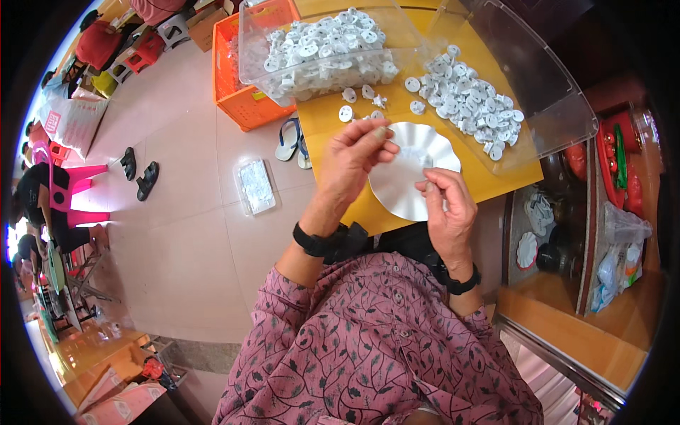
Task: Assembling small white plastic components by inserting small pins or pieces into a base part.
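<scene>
The thumb and fingertips of the left hand (pixel 360 146) are brought close together above the upper left rim of a white, wavy-edged, round plate (pixel 397 180); whether a small piece is pinched in that grip cannot be told. The fingertips of the right hand (pixel 451 205) are likewise gathered, held over the plate's right part, and it cannot be made out whether anything is gripped there. Small pale bits, too blurred to identify, are seen in the plate. A black band is worn on each wrist. The plate is placed at the near edge of a yellow bench (pixel 489 183). Beyond it, a few loose small white round plastic parts (pixel 346 113) are scattered, and a heap of similar parts (pixel 471 103) is spread to the right, beside or within a clear plastic container (pixel 552 88). At the far left, a clear plastic bin (pixel 249 71) is filled with more of them, near an orange plastic crate (pixel 241 113). On the tiled floor, a clear box (pixel 256 185) is set near blue-strapped flip-flops (pixel 288 139).
</scene>
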`<state>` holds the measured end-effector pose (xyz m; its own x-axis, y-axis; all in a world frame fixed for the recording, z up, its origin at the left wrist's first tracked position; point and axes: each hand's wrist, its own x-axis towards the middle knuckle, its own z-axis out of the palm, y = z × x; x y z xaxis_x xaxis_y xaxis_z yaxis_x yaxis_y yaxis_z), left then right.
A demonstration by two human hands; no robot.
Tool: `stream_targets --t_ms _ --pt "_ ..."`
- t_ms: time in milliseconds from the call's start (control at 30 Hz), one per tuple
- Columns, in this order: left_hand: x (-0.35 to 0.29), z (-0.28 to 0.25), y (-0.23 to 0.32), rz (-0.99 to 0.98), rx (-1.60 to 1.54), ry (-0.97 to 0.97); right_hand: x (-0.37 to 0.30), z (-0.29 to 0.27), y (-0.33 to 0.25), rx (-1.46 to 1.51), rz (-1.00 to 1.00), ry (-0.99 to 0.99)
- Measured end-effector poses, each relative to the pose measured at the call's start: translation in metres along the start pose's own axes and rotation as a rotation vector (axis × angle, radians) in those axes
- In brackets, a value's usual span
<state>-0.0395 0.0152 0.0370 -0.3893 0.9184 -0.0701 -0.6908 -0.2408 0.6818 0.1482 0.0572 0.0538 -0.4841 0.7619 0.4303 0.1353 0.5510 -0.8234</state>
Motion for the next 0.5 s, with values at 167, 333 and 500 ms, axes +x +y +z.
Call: stream_targets --t_ms 167,333,500 --pt "0.0 -0.006 0.001 0.099 0.157 0.18 -0.012 -0.025 0.031 -0.144 0.109 0.007" --pt "-0.001 -0.004 -0.015 -0.024 0.418 0.114 -0.008 -0.034 0.053 -0.343 0.138 0.012" --pt "-0.008 0.002 -0.032 -0.045 0.524 0.123 0.001 -0.027 0.056 -0.432 0.111 0.045"
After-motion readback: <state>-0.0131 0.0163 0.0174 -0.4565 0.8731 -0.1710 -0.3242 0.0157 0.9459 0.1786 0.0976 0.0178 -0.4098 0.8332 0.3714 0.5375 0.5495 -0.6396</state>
